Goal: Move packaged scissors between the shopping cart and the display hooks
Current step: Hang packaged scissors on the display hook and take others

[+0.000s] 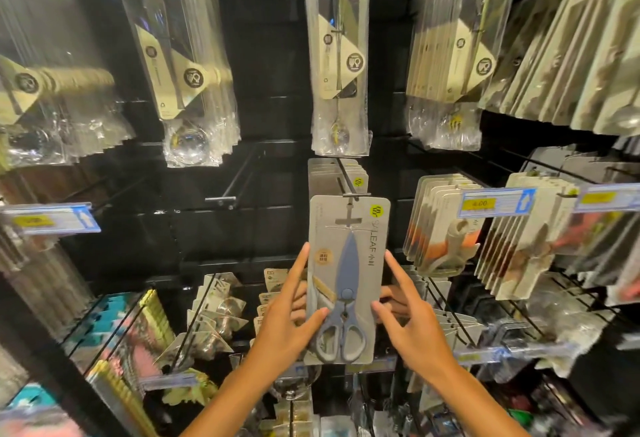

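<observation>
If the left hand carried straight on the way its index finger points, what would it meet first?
The left hand grips the scissors pack, index finger aimed up along its left edge. Going on, it would probably first meet the row of packs hanging behind on the hook, though depth is unclear.

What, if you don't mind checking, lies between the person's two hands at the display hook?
In the head view, the packaged scissors sit between the left hand and right hand, both gripping the card's edges below the display hook.

two hands (287, 329), one held scissors pack (346, 281)
</observation>
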Demonstrator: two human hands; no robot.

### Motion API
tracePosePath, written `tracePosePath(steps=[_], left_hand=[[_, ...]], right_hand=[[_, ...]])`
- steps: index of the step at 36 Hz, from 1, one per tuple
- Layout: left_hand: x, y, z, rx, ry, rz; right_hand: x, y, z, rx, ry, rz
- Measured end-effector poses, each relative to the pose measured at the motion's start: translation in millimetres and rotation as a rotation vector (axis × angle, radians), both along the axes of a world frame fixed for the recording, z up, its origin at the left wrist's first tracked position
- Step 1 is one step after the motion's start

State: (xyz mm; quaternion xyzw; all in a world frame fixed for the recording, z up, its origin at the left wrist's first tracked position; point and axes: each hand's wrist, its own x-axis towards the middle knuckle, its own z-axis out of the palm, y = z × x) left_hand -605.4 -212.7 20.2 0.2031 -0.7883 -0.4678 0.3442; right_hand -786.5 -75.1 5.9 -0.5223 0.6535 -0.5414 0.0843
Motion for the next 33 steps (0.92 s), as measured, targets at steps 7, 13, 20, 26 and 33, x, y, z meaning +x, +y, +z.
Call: tracePosePath(steps=[7, 13, 20, 26, 33], left_hand=[[-9, 0, 0, 0.015, -0.019, -0.013], [-11, -3, -1, 0.023, -0.007, -0.021], [-18, -9, 2, 0.041, -0.061, -0.058], [-34, -22, 12, 0.070, -0.087, -0.085], [-55, -46, 19, 0.025, -0.177, -0.021]], right_hand=[[-6, 3, 3, 0.021, -0.002, -0.001], [-14, 0, 4, 0.046, 0.032, 0.033], [-20, -11, 0, 0.128, 0.066, 0.035], [-27, -34, 5, 0.153, 0.087, 0.022], [-38, -72, 10, 0.156, 0.035, 0.082]])
